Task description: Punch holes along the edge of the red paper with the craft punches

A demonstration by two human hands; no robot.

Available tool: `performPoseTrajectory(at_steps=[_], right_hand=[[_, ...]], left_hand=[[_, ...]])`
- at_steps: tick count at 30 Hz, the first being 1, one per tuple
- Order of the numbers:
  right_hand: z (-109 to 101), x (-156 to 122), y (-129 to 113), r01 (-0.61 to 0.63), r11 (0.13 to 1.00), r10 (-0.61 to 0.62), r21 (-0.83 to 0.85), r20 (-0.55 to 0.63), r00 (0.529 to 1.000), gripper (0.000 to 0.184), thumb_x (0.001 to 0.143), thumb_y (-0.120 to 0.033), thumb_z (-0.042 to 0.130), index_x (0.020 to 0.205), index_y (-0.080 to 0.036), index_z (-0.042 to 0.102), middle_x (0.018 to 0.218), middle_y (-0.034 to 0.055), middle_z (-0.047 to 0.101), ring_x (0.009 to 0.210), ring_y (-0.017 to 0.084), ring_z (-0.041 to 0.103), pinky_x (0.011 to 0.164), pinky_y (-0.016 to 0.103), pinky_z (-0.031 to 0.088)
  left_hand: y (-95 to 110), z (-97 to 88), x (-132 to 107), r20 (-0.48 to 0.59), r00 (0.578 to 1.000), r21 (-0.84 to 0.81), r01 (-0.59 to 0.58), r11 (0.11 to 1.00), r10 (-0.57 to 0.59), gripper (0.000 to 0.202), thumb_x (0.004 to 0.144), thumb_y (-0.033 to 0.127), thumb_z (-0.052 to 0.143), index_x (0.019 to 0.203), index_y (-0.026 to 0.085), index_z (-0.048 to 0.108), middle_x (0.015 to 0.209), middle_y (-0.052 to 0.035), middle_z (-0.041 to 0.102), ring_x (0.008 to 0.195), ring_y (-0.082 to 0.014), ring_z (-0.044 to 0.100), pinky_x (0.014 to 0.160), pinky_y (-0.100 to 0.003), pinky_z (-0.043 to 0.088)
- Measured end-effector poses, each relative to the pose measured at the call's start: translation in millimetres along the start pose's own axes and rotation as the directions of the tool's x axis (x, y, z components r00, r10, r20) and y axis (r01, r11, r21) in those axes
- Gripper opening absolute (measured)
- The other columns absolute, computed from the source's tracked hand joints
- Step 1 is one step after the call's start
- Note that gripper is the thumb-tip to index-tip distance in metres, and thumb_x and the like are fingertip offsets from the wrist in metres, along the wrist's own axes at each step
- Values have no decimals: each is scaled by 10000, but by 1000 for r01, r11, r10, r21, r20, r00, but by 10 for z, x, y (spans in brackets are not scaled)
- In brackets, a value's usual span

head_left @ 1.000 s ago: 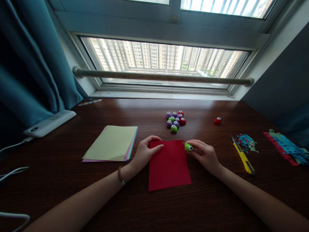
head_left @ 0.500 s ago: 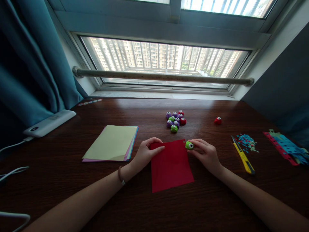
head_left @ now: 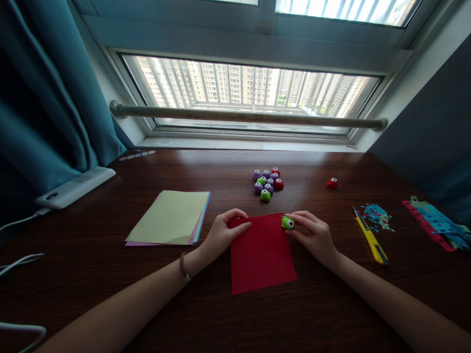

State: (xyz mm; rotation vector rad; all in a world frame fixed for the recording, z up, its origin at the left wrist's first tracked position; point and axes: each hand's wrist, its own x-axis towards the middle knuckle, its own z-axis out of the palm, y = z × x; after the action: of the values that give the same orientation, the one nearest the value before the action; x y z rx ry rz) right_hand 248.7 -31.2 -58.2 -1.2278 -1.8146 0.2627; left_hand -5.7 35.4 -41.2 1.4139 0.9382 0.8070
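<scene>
Red paper (head_left: 262, 257) pinched at upper left by left hand (head_left: 224, 230), thumb on top. Green punch (head_left: 287, 223) at the paper's upper right corner, pinched in right hand (head_left: 314, 235). Beyond both grips, clustered punches (head_left: 269, 188); right of the right grip, a knife (head_left: 371, 240).

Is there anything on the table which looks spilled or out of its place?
Yes. Small coloured bits lie scattered at the right, beside the knife, loose as if spilled. One red punch also looks odd, sitting alone, away from the cluster.

Blue curtain (head_left: 69, 108), barred window (head_left: 235, 86), white corded device (head_left: 79, 185)
</scene>
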Motion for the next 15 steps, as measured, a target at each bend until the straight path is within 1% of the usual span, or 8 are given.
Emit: performPoseTrajectory(at_steps=[7,15], right_hand=[[1,5,-23,20,999,-21,32,31,999,332,792,-145,653,1106,-239,601,1025,32,594,927,156,579,825,264,477],[2,8,-20,30,998,-32,47,47,998,312,798,-143,645,1092,-233,589,1027,35,605,939,160,582,837,271,482]], left_hand=[[-21,-15,8,-19,1000,30,-9,1000,9,267,719,385,687,812,161,574,728,6,576,632,-134,530,523,-195,415],[-77,-15,21,-23,999,82,-41,996,43,244,732,373,679,809,165,580,749,0,588,659,-138,531,548,-196,420]])
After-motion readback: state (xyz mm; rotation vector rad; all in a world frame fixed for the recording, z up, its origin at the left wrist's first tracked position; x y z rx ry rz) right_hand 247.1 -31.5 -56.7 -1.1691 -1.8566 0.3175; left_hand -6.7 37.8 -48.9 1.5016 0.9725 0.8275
